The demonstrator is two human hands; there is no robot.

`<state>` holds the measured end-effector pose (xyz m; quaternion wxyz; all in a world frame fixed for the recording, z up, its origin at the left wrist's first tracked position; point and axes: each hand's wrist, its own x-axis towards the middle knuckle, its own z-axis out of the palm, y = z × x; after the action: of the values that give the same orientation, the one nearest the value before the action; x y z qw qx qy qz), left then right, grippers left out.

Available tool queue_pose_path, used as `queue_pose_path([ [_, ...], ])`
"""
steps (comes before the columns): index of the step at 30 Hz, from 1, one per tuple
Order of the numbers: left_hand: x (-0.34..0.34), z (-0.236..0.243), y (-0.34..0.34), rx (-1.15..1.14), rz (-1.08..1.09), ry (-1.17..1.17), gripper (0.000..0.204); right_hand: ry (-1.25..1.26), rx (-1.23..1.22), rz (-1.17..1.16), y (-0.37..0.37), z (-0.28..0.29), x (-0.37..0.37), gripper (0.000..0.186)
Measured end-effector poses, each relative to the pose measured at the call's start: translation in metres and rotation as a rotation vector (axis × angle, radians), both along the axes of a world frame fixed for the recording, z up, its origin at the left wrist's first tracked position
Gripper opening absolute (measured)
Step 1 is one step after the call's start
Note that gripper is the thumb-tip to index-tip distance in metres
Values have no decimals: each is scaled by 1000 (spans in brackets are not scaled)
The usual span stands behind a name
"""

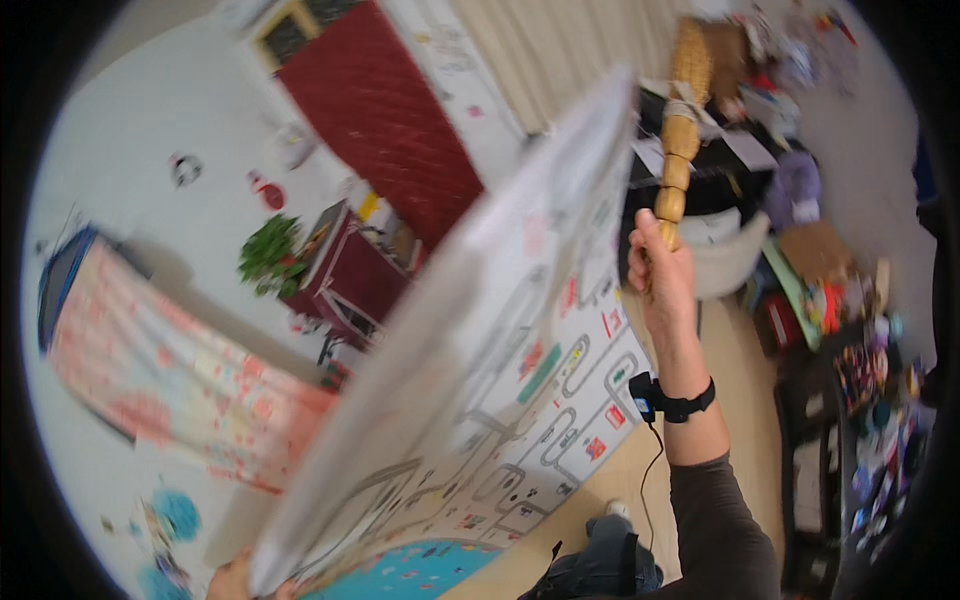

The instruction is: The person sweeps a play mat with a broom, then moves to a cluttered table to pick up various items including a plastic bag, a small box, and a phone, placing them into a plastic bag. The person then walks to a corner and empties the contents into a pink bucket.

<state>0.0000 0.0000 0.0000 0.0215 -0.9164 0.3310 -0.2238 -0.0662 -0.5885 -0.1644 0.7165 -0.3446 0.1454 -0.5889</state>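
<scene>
My right hand (657,255) is closed around a yellowish segmented wooden handle (679,155), which is held raised, with a white band and a textured straw-coloured head at its far end. A device on a black strap (680,400) circles that wrist, with a cable hanging down. My left hand (235,575), mostly cut off at the bottom edge, grips the lower corner of a large white mat (500,380) printed with roads, small coloured pictures and a blue area. The mat is held up slantwise across the middle of the view, blurred along its upper edge.
A maroon cabinet (350,280) with a plant (262,255) stands beside a red padded panel (380,120). A floral cloth (180,360) hangs at left. A dark desk (730,180) and cluttered shelving (870,440) are on the right, above a pale wooden floor (745,380).
</scene>
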Motion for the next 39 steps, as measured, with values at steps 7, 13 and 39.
queue_pose_path([
  [7, -57, -115, 19, 19, -382, -222, 44, 336, -153, -269, 86, 23, 15, 35],
  [13, -119, -186, 44, -77, -418, -391, 44, 129, -32, 261, 64, -84, -59, 40],
  [39, -14, -112, 427, -433, 282, -849, 41, -208, -237, 417, 89, 95, 135, 22],
])
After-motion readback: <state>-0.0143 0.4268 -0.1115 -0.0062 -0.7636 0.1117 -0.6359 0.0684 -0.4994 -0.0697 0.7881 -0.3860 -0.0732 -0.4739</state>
